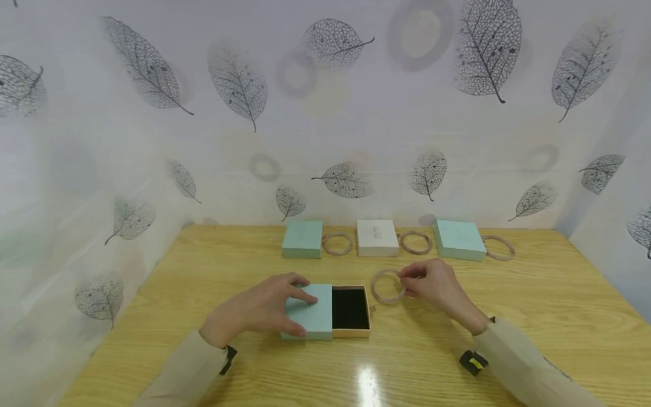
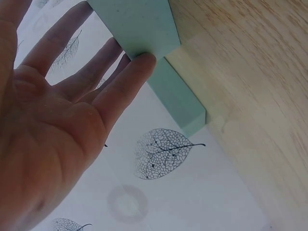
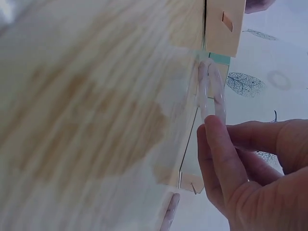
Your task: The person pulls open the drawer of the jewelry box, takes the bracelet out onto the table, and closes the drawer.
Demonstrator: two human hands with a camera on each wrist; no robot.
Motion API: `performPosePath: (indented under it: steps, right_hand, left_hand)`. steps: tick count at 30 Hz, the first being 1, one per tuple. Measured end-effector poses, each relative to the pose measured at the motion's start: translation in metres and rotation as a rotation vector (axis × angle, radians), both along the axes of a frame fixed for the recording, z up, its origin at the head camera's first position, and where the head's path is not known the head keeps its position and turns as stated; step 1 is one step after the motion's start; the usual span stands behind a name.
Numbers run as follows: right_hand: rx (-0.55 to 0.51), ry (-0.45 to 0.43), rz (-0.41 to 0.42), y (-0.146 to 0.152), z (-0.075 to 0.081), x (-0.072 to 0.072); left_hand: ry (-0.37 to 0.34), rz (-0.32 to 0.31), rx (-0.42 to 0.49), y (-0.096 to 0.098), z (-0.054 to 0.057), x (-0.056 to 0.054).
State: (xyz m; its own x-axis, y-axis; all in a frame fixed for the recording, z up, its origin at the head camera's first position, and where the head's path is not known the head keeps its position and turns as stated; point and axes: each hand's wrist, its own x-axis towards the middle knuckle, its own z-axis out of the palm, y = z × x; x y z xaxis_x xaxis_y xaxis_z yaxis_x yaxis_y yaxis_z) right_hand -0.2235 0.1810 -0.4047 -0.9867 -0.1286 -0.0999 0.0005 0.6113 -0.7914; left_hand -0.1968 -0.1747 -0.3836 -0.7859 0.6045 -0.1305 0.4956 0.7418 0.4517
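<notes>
In the head view my left hand holds a pale green box's sleeve, its thumb at the near edge and other fingers on the top and towards the far edge. A black-lined drawer sticks out of the sleeve to the right. The left wrist view shows fingertips against the green sleeve. Right of the drawer, my right hand pinches a pale pinkish bangle between thumb and fingers. Seen from the right wrist, the bangle stands out beyond the fingertips, near the drawer's front.
Along the back of the wooden table stand a green box, a white box and another green box. To the right of each lies a bangle, such as this one. A leaf-patterned cloth hangs behind.
</notes>
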Motion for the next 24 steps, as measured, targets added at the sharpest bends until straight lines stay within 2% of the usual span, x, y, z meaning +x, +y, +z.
performPosePath:
  steps: [14,24]
  right_hand:
    - [0.056,0.023,0.043,0.0036,-0.0062,-0.0024]
    - [0.053,0.022,0.101,0.0048,-0.0035,-0.0012]
  left_hand:
    - [-0.016,0.011,0.002,0.0015,0.0006,0.0004]
    - [-0.011,0.003,0.004,0.0011,-0.0004,0.0]
